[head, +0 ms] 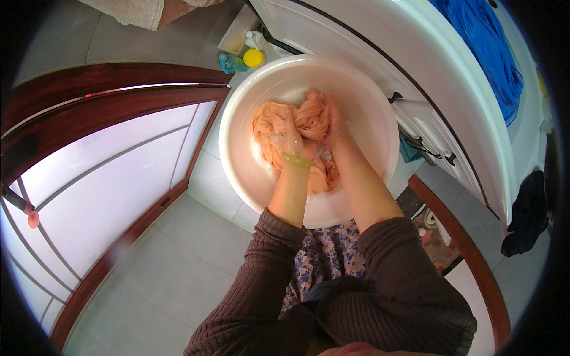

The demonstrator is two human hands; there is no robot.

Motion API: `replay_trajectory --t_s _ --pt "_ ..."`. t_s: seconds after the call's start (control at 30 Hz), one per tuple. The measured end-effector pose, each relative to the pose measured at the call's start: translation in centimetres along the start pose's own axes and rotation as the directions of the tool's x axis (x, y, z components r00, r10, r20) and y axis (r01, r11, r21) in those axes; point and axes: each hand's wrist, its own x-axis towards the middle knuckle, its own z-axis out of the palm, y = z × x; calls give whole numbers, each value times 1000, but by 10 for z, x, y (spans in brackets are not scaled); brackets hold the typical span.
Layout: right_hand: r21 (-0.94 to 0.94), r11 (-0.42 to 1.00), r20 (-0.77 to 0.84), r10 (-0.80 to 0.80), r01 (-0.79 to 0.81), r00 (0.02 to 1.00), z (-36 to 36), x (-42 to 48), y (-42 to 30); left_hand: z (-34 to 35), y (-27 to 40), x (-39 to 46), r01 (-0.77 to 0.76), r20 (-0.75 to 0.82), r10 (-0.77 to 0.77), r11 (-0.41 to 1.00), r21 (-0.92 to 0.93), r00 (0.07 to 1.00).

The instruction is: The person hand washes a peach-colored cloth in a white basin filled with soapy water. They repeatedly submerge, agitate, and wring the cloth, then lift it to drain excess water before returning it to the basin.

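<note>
A wide white plastic basin [240, 178] stands before me with sudsy water and a wet peach-orange cloth [271, 116] in it. My left hand [291, 135], with a green bangle [298, 159] at the wrist, lies among the folds at the middle, its fingers wet. On the right side of the bunched cloth is my right hand [335, 116], slightly blurred, its palm against a rolled part. The fingertips of both hands are partly lost in cloth and suds.
White cabinet doors [412, 115] and a sink counter [481, 89] holding blue cloth [494, 62] flank the basin on the right. At left is a frosted-panel door [120, 178]. Behind the basin stand a yellow-lidded container [253, 58] and a teal bottle [232, 63]. Black cloth [526, 216] hangs far right.
</note>
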Motion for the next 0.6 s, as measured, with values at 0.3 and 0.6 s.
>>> replay_trajectory --t_s 0.3,0.6 --pt "-884 -2 379 -588 468 714 53 -43 21 8 14 -23 101 68 -98 993 -57 993" --pt "-844 -326 529 -373 426 762 36 -18 28 -37 27 -30 -159 237 121 976 150 964"
